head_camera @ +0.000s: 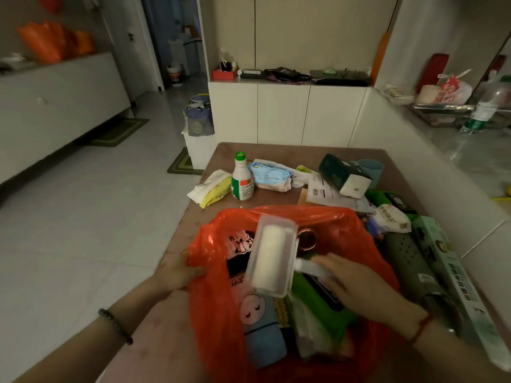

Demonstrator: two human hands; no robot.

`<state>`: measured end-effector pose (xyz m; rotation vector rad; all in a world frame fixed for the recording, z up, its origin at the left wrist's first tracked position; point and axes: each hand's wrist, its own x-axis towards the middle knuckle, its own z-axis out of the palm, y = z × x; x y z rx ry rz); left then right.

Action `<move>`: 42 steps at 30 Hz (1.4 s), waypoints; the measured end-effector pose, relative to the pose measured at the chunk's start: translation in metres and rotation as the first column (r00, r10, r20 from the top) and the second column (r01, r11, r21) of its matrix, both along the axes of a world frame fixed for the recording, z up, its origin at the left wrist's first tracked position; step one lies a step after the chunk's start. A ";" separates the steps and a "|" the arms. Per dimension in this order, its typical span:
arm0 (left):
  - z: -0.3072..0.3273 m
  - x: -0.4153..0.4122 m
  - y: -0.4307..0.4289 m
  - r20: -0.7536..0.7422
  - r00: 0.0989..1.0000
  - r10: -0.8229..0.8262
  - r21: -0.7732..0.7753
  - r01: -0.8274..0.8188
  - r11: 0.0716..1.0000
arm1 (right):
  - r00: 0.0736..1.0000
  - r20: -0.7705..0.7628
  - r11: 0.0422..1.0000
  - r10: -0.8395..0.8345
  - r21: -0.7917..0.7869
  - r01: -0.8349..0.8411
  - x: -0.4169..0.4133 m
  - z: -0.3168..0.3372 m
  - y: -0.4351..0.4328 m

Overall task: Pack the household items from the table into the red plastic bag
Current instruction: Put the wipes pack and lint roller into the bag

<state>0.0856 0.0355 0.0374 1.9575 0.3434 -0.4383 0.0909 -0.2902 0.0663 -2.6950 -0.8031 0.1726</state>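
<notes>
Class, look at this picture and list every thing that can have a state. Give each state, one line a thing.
Red bag: open, partly filled, on the table.
Lint roller: in its clear cover, held above the bag's mouth.
Left hand: grips the bag's rim.
Right hand: holds the roller's handle.
Bottle: upright, green cap on.
Wipes pack: lying flat on the table.

Dim indoor light, wide-angle bending at edges, slight motion blur throughout
</notes>
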 end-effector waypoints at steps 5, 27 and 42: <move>0.006 -0.011 0.010 -0.016 0.983 0.185 -0.264 -0.182 0.947 | 0.996 -0.025 0.988 0.084 -0.129 -0.086 0.003 -0.037 0.034; 0.049 0.098 0.047 0.107 0.989 0.104 -0.073 -0.097 0.993 | 0.982 -0.084 0.933 -0.171 0.305 0.189 0.157 0.039 0.061; -0.020 0.280 0.017 0.216 0.972 0.097 0.014 -0.102 0.995 | 0.977 -0.204 0.958 -0.071 0.258 0.123 0.334 -0.017 0.207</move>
